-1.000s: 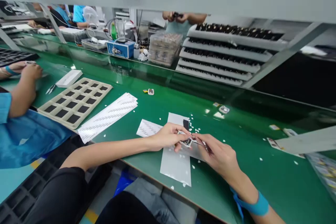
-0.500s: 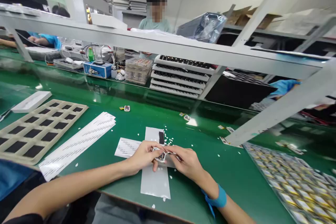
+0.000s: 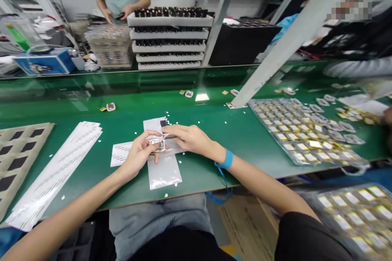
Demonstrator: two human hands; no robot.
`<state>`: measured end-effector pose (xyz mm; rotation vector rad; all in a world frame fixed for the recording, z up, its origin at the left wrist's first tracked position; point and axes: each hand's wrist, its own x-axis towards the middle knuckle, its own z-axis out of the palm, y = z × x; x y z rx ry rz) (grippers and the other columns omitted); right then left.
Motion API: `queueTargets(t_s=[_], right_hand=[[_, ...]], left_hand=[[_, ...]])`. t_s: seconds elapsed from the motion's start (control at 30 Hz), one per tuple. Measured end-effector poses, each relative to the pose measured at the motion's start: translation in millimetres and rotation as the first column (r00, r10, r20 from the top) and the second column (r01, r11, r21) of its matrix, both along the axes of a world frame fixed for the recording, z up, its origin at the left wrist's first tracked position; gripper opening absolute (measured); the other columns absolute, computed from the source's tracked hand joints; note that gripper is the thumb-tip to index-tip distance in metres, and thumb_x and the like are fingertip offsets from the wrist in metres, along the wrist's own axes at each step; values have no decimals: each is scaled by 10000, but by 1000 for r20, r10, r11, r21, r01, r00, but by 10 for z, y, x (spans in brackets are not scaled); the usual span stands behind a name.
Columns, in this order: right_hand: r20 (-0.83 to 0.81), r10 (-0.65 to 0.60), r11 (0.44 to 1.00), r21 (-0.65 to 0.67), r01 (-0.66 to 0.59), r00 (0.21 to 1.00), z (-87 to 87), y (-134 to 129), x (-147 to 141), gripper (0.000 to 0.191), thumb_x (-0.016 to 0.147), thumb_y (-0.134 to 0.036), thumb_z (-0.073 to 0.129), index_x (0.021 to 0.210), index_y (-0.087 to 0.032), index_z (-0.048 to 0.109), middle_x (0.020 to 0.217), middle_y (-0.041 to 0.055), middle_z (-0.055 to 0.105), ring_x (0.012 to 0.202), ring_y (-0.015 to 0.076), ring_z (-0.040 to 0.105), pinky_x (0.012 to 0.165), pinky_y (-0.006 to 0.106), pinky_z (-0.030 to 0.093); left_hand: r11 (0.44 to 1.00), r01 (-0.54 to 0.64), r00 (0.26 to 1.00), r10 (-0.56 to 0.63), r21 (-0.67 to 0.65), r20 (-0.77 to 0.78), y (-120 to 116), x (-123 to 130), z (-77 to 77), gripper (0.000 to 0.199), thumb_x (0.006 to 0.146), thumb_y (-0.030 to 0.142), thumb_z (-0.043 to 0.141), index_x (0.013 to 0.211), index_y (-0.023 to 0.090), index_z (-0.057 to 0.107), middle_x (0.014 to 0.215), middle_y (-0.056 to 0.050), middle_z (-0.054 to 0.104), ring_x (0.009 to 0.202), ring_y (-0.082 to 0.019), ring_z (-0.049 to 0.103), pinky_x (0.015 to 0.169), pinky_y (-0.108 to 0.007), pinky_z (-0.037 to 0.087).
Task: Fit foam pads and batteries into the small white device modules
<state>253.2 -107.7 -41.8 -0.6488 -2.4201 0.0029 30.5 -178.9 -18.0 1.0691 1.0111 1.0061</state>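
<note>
Pinched between the thumb and fingers of my left hand [image 3: 137, 155] is a small white-framed electronic device [image 3: 157, 145], its open side with the circuitry facing up. My right hand [image 3: 194, 140] comes in from the right, fingers closed on a thin metal tool that looks like tweezers [image 3: 170, 136]. Its tip is at the device's upper right edge; whether it touches cannot be made out. Under both hands lie a translucent white sheet [image 3: 164, 175] and a printed label sheet [image 3: 120, 154]. A small black strip [image 3: 163, 123] lies just beyond my right fingertips, with tiny white scraps around it.
Long label strips [image 3: 58, 171] and a beige tray with black pads [image 3: 18, 163] lie left. A tray of yellow-and-white parts [image 3: 294, 130] is at right, beside a slanted post [image 3: 275, 53]. Loose devices [image 3: 110, 107] dot the green bench. Co-workers' hands show beyond stacked white trays [image 3: 170, 45].
The view has tilted down and swung right, showing more of the right-hand tray and my lap. My left hand still holds the device, and my right hand stays beside it, fingers flatter over the tool.
</note>
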Motion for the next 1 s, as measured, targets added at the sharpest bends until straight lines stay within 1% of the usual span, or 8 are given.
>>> queueTargets(t_s=[0.13,0.37,0.5,0.63,0.8,0.9,0.93,1.0], right_hand=[[102,67,997,35,-71,992,-4,-94,-18,409,987,-71,583,1359,-202,691,1254,48,827,1027,164,833,702,210,650],[83,58,998,9,-59,995,-22,-136,3,340,1001,-51,539,1265,-164,722,1214,80,834,1085,189,822,746,242,655],[89,47,998,28,-49,995,18,-248,-30,312,991,-46,553,1215,-167,734,1162,71,847,980,182,836,686,233,636],[96,21,1000,15,-23,995,19,-406,-80,286,1011,-57,525,1197,-128,730,1144,93,847,895,208,838,613,269,622],[84,-24,998,60,19,996,54,-534,-136,314,1104,-232,493,1295,-80,691,1247,150,818,1064,223,829,702,279,669],[0,27,998,-60,-27,1000,119,-540,-143,334,1099,-167,453,1330,-89,681,1286,142,805,1101,194,816,781,268,671],[-64,52,988,-141,-60,997,144,-534,-144,327,1092,-141,452,1306,-110,697,1208,110,831,1020,166,822,769,250,657],[-204,76,939,-315,-138,976,193,-521,-147,262,1097,-173,496,1146,-154,752,888,16,830,730,100,755,662,204,585]], left_hand=[[1000,21,1000,-21,-4,-2,-36,24,-14,456,754,315,863,1092,172,592,833,-21,776,455,-92,599,537,-237,462],[994,-18,998,25,111,-63,-48,43,-32,389,781,337,849,1026,179,591,807,5,737,468,-140,681,575,-282,534],[992,-57,993,68,114,-100,-99,70,-96,394,798,346,841,1015,199,548,746,19,718,528,-194,748,569,-273,560],[991,-66,987,82,116,-140,-200,118,-156,369,825,314,814,999,215,504,815,-4,744,611,-210,790,581,-266,591],[975,-113,978,143,191,-150,-286,139,-101,290,935,378,749,959,227,503,754,3,727,600,-185,776,550,-251,603],[955,-131,968,182,265,-175,-304,129,-53,293,937,364,755,893,234,497,683,11,711,543,-172,746,498,-235,574],[951,-120,967,178,285,-183,-309,125,-39,295,930,350,761,875,233,496,687,9,712,532,-168,741,478,-228,557],[948,-95,968,159,303,-194,-323,123,-13,291,924,330,761,859,232,494,714,3,723,523,-158,734,455,-221,536]])
